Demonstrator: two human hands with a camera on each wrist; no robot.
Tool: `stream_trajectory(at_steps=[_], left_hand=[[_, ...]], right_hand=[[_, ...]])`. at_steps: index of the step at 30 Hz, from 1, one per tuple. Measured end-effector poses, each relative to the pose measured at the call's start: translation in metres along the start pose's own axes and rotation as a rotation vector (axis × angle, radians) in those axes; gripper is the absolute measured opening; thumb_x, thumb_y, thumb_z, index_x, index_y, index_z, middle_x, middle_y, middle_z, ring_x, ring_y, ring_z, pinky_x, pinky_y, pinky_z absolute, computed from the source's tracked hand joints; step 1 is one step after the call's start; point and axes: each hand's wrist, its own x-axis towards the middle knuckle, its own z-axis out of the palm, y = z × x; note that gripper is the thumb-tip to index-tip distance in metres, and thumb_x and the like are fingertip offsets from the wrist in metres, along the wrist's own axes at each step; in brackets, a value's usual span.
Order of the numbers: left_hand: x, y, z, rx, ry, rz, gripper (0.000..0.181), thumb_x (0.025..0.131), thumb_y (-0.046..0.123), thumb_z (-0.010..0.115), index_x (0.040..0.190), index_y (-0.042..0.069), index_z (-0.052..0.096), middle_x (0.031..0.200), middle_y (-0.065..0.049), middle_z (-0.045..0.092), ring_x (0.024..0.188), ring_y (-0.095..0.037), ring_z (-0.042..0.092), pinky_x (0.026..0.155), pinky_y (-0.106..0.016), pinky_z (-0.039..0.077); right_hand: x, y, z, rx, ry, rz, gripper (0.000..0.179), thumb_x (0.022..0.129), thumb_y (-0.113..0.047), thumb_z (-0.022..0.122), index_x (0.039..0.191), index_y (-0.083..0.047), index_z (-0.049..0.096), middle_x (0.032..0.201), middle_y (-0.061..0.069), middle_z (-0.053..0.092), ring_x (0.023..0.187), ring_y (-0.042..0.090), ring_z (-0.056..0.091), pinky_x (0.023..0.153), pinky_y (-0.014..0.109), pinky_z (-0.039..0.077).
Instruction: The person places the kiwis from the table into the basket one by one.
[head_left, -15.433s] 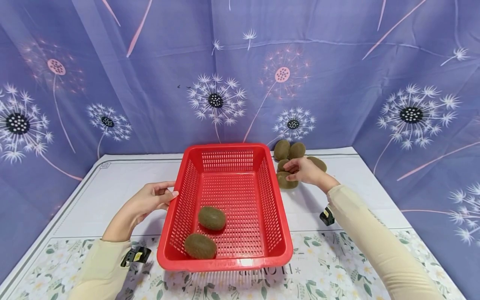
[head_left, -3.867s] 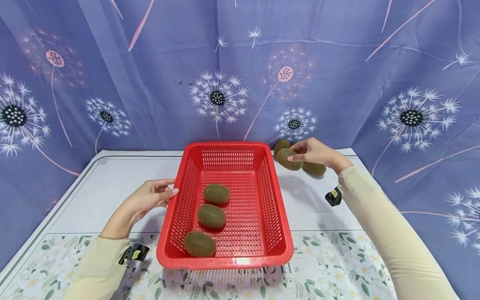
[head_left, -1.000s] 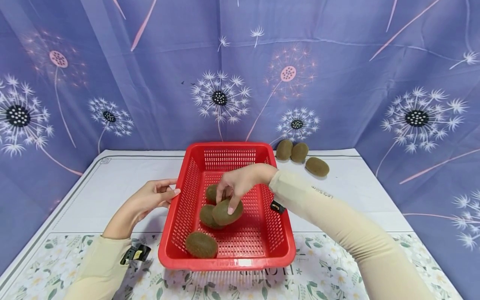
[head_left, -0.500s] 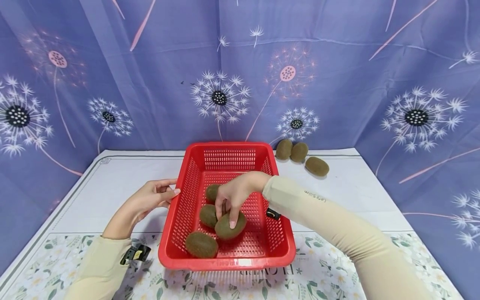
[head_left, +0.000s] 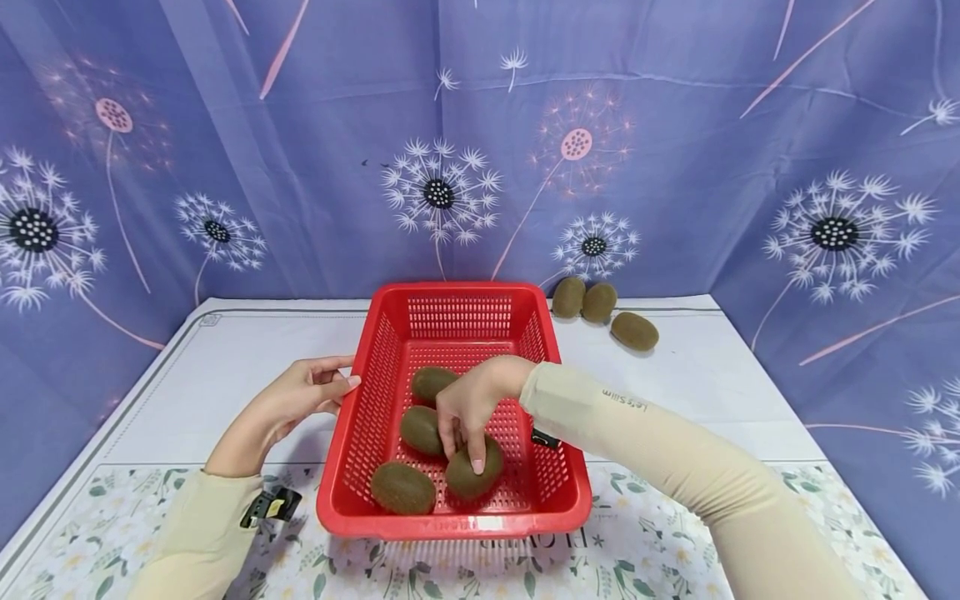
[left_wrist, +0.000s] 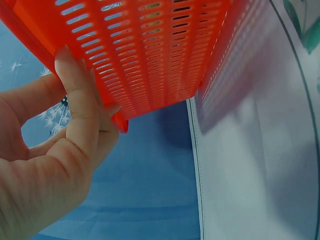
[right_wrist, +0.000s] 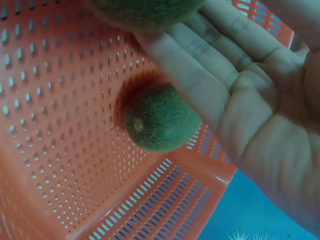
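Gripping 1 kiwi (head_left: 468,482), pinching red basket (head_left: 390,527)

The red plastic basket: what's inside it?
I see four brown, oval, fuzzy kiwis, one held by the bare right hand, which hides part of the red basket's floor.

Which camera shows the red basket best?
The head view, because nearly the whole basket shows. The left wrist view has only part of its outside; the right wrist view, part of its inside.
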Motion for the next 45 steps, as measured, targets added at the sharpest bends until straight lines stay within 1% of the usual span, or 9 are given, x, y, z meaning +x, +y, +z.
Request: stream_trajectory(at_steps=[5, 9, 16, 20, 23, 29, 33, 40, 45], left_hand=[[0.000, 0.000, 0.000, -0.002, 0.004, -0.008, 0.055, 0.098, 0.009, 0.054, 0.142, -0.014, 0.032, 0.091, -0.008, 0.063, 0.071, -0.016, 0.066, 0.072, -0.030, 0.057], [0.000, -0.001, 0.000, 0.000, 0.001, -0.001, 0.055, 0.098, 0.009, 0.053, 0.142, -0.014, 0.032, 0.090, -0.008, 0.063, 0.072, -0.016, 0.065, 0.072, -0.031, 0.057], [-0.001, 0.001, 0.000, 0.000, 0.002, -0.004, 0.055, 0.098, 0.010, 0.054, 0.142, -0.014, 0.032, 0.091, -0.009, 0.063, 0.072, -0.016, 0.066, 0.072, -0.030, 0.057], [-0.001, 0.001, 0.000, 0.001, 0.000, -0.002, 0.056, 0.098, 0.010, 0.054, 0.143, -0.015, 0.031, 0.092, -0.009, 0.063, 0.072, -0.016, 0.066, 0.072, -0.030, 0.057], [-0.001, 0.001, 0.000, 0.001, 0.000, -0.001, 0.056, 0.098, 0.010, 0.053, 0.143, -0.015, 0.030, 0.092, -0.008, 0.063, 0.072, -0.016, 0.066, 0.072, -0.030, 0.057], [-0.001, 0.000, -0.001, 0.003, -0.001, 0.002, 0.056, 0.098, 0.011, 0.054, 0.143, -0.014, 0.031, 0.092, -0.009, 0.063, 0.072, -0.016, 0.066, 0.072, -0.031, 0.057], [-0.001, 0.000, 0.000, 0.005, 0.001, 0.000, 0.056, 0.098, 0.011, 0.054, 0.143, -0.014, 0.031, 0.091, -0.009, 0.063, 0.072, -0.017, 0.066, 0.072, -0.031, 0.057], [-0.002, 0.002, 0.001, 0.006, 0.002, -0.011, 0.056, 0.098, 0.012, 0.054, 0.143, -0.013, 0.031, 0.093, -0.010, 0.063, 0.073, -0.017, 0.066, 0.072, -0.031, 0.057], [-0.002, 0.003, 0.001, 0.007, 0.003, -0.013, 0.056, 0.098, 0.011, 0.054, 0.143, -0.014, 0.031, 0.093, -0.010, 0.064, 0.073, -0.017, 0.066, 0.073, -0.030, 0.057]], right_hand=[[0.004, 0.002, 0.004, -0.048, -0.016, 0.025, 0.037, 0.075, -0.009, 0.083, 0.111, -0.005, 0.073, 0.103, -0.002, 0.071, 0.089, 0.000, 0.062, 0.079, 0.014, 0.049], [0.006, 0.002, 0.006, -0.081, -0.017, 0.040, 0.036, 0.076, -0.011, 0.083, 0.110, -0.007, 0.073, 0.102, -0.005, 0.070, 0.087, -0.001, 0.058, 0.077, 0.014, 0.048], [0.003, 0.000, 0.004, -0.108, 0.001, 0.072, 0.036, 0.077, -0.013, 0.081, 0.112, -0.009, 0.073, 0.104, -0.008, 0.069, 0.091, -0.001, 0.054, 0.079, 0.014, 0.047], [-0.003, -0.003, 0.001, -0.093, 0.013, 0.089, 0.038, 0.077, -0.014, 0.082, 0.114, -0.008, 0.072, 0.104, -0.006, 0.069, 0.094, 0.000, 0.058, 0.081, 0.014, 0.047], [-0.008, -0.006, -0.002, -0.047, 0.029, 0.082, 0.039, 0.079, -0.012, 0.080, 0.116, -0.006, 0.070, 0.108, -0.001, 0.070, 0.097, 0.004, 0.062, 0.083, 0.016, 0.048], [-0.020, -0.011, -0.007, 0.048, 0.109, 0.037, 0.043, 0.079, -0.006, 0.079, 0.120, -0.003, 0.066, 0.112, 0.011, 0.068, 0.106, 0.018, 0.064, 0.086, 0.018, 0.049], [-0.027, -0.012, -0.010, 0.056, 0.162, -0.005, 0.047, 0.080, -0.006, 0.078, 0.124, -0.002, 0.063, 0.114, 0.012, 0.067, 0.110, 0.024, 0.062, 0.087, 0.018, 0.049], [-0.040, -0.008, -0.015, 0.088, 0.239, -0.074, 0.051, 0.083, -0.007, 0.074, 0.130, 0.000, 0.057, 0.120, 0.013, 0.064, 0.113, 0.023, 0.060, 0.090, 0.021, 0.049], [-0.048, -0.003, -0.016, 0.111, 0.351, -0.114, 0.053, 0.084, -0.009, 0.073, 0.132, 0.002, 0.054, 0.121, 0.017, 0.062, 0.111, 0.023, 0.060, 0.091, 0.023, 0.049]])
